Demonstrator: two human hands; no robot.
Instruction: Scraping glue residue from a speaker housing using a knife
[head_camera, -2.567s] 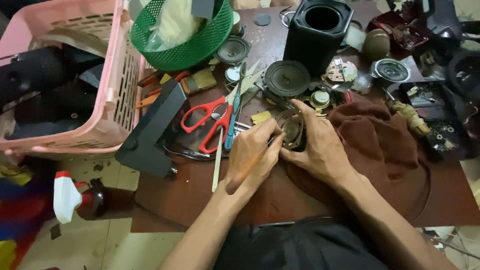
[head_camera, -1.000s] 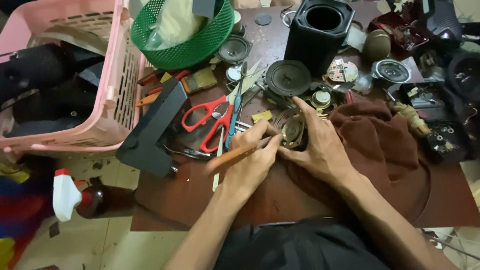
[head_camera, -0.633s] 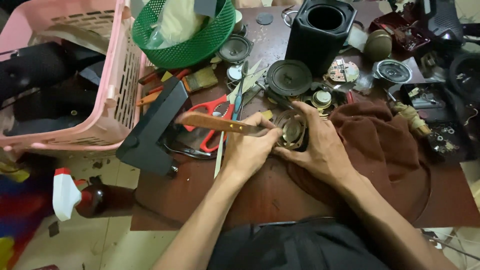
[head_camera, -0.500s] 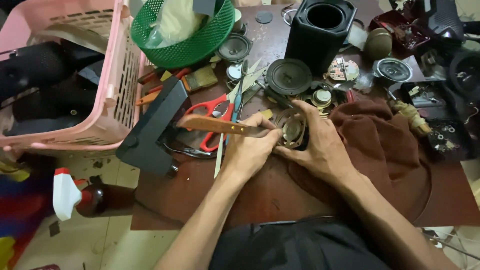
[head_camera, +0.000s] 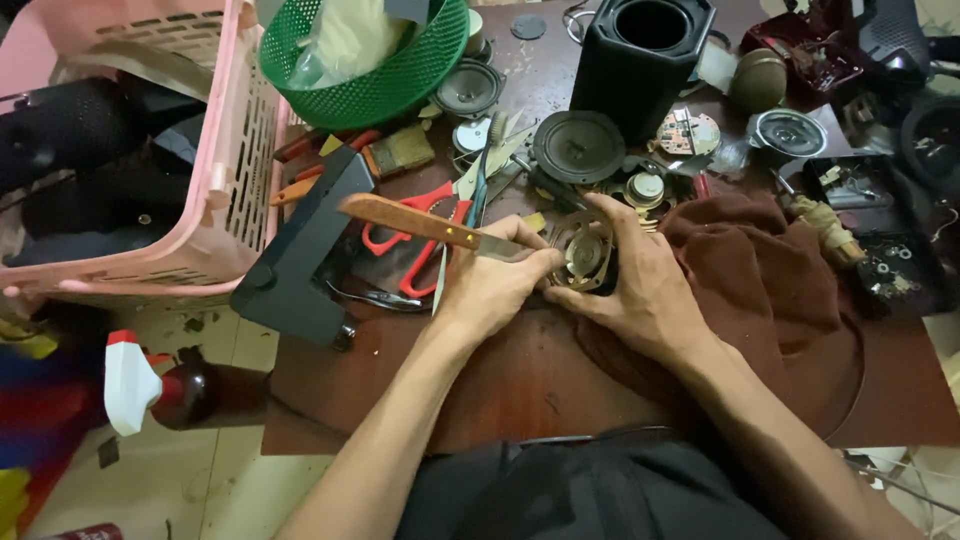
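The person sits close against a cluttered brown worktable (head_camera: 520, 385), both hands meeting near its middle. The left hand (head_camera: 490, 290) is closed around a knife (head_camera: 440, 228) with a wooden handle, gripped down near the blade so the handle sticks out to the left; the tip points into a small round speaker driver (head_camera: 585, 252). The right hand (head_camera: 640, 285) wraps that driver from the far side, fingers curled over its rim and thumb below, pinning it at the edge of a dark brown cloth (head_camera: 770, 290).

The driver looks like a stamped metal frame with a heavy magnet behind, so I'd judge it dense for its size and stiff at the rim, while the cone and surround are thin and would tear easily. The rim is the place to hold it, as the right hand does. The bare metal could slip under prying force, and the blade points toward the holding fingers.

Around the hands lie red-handled scissors (head_camera: 425, 250), touching the knife's line, a larger loose speaker cone (head_camera: 578, 146), a black speaker box (head_camera: 640, 60) behind it, a green mesh basket (head_camera: 365, 60), and a pink laundry basket (head_camera: 190, 170) at the left.
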